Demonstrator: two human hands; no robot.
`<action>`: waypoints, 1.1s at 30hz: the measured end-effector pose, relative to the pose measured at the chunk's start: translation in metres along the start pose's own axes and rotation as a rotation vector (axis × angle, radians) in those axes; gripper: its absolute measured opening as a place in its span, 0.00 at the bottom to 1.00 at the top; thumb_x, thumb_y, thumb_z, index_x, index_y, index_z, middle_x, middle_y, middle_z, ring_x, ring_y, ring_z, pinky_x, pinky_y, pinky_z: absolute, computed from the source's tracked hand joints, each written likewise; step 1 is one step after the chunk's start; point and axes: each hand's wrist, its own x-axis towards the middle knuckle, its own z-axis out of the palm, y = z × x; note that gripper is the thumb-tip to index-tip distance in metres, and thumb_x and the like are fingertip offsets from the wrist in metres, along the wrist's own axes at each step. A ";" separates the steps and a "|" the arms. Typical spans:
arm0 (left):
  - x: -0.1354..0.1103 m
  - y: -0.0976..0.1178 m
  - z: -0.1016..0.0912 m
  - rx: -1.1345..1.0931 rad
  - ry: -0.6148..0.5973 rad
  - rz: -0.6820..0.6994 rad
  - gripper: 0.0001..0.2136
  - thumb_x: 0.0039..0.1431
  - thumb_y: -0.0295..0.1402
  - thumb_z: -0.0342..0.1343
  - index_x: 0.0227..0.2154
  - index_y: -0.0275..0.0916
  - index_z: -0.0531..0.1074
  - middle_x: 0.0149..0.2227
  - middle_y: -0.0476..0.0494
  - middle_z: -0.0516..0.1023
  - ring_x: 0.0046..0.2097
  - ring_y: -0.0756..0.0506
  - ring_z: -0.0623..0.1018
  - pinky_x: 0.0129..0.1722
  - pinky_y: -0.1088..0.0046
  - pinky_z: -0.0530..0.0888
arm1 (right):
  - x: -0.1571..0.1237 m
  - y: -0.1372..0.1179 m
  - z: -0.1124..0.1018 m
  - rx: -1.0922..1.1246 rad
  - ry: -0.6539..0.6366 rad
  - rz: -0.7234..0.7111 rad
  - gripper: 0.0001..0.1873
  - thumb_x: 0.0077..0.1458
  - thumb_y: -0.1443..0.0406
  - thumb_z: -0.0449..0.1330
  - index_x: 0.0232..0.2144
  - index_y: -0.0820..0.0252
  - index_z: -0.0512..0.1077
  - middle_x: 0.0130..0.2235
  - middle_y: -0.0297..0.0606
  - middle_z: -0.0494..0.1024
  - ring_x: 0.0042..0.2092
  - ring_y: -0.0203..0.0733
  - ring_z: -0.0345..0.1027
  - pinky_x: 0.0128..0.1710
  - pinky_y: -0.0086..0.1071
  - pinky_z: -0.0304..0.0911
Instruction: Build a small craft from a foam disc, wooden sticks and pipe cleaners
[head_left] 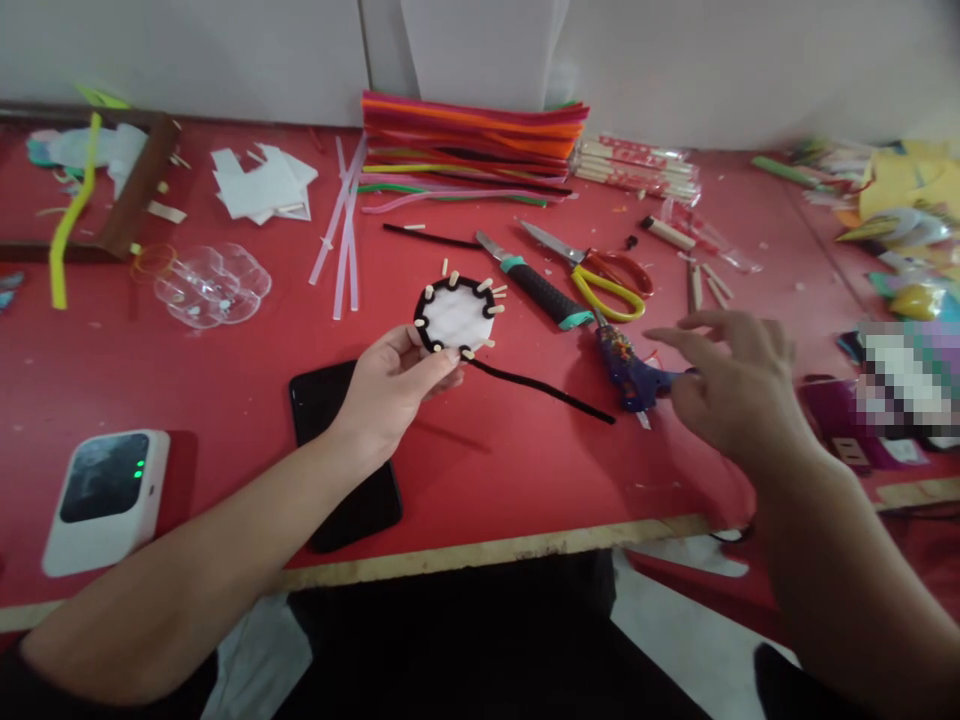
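- The right hand [731,385] is smeared by motion and covers the rear of the glue gun [630,372]; whether its fingertips touch the gun cannot be told.
- A blurred patch [907,375] hides things at the right edge of the bench [225,380].
- The left forearm crosses over part of the phone [341,470].
- The phone lies just beside the bench's front edge, with a white box [105,500] further left along it.
- Bare red surface lies open between the two hands; scissors [600,275] and a knife [536,285] lie just behind.
- The left hand [394,385] is palm up, its grip pinching the lower rim of a white disc [457,315] ringed with wooden pegs, lifted above mid-bench.
- A black fuzzy wire [547,392] winds round the pegs and trails right toward the glue gun.
- The right hand's grip is wide, fingers loosely spread, holding nothing.
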 end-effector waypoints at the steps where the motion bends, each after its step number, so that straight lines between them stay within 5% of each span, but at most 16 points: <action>1: 0.000 0.001 0.000 0.002 0.008 -0.002 0.12 0.48 0.32 0.71 0.33 0.39 0.74 0.35 0.50 0.81 0.33 0.53 0.78 0.39 0.76 0.80 | 0.010 -0.018 -0.005 0.001 0.039 0.032 0.25 0.48 0.74 0.58 0.47 0.51 0.78 0.44 0.48 0.77 0.44 0.52 0.69 0.42 0.49 0.62; 3: -0.001 0.002 0.001 0.007 0.024 -0.004 0.12 0.48 0.31 0.71 0.32 0.39 0.74 0.33 0.51 0.80 0.32 0.53 0.78 0.38 0.75 0.79 | 0.034 -0.061 -0.014 0.168 0.092 0.158 0.21 0.53 0.75 0.56 0.46 0.53 0.77 0.43 0.46 0.79 0.48 0.53 0.73 0.48 0.49 0.67; 6: -0.002 0.003 0.002 0.016 0.021 0.004 0.13 0.46 0.31 0.72 0.31 0.38 0.73 0.31 0.52 0.79 0.30 0.54 0.77 0.38 0.75 0.79 | 0.065 -0.118 -0.014 0.375 -0.079 0.048 0.11 0.61 0.65 0.61 0.46 0.55 0.75 0.43 0.43 0.81 0.45 0.50 0.77 0.45 0.44 0.72; 9: 0.000 0.003 0.000 0.004 0.010 0.017 0.15 0.45 0.32 0.73 0.31 0.38 0.72 0.30 0.53 0.79 0.29 0.54 0.77 0.37 0.75 0.79 | 0.079 -0.143 0.000 0.350 -0.061 -0.032 0.06 0.65 0.63 0.61 0.42 0.56 0.77 0.41 0.40 0.83 0.42 0.47 0.77 0.43 0.40 0.73; 19: 0.003 -0.003 -0.003 0.074 0.012 0.055 0.13 0.49 0.36 0.71 0.30 0.39 0.72 0.29 0.52 0.79 0.30 0.53 0.79 0.38 0.75 0.79 | 0.070 -0.129 0.033 0.443 0.105 -0.057 0.06 0.64 0.70 0.61 0.40 0.56 0.77 0.36 0.38 0.81 0.38 0.40 0.76 0.40 0.34 0.74; 33: -0.001 -0.001 -0.002 0.128 0.007 0.064 0.09 0.51 0.32 0.68 0.31 0.38 0.74 0.31 0.51 0.78 0.30 0.53 0.77 0.36 0.76 0.77 | 0.069 -0.130 0.035 0.514 0.139 0.032 0.08 0.62 0.71 0.61 0.38 0.55 0.79 0.35 0.37 0.82 0.37 0.41 0.77 0.40 0.35 0.74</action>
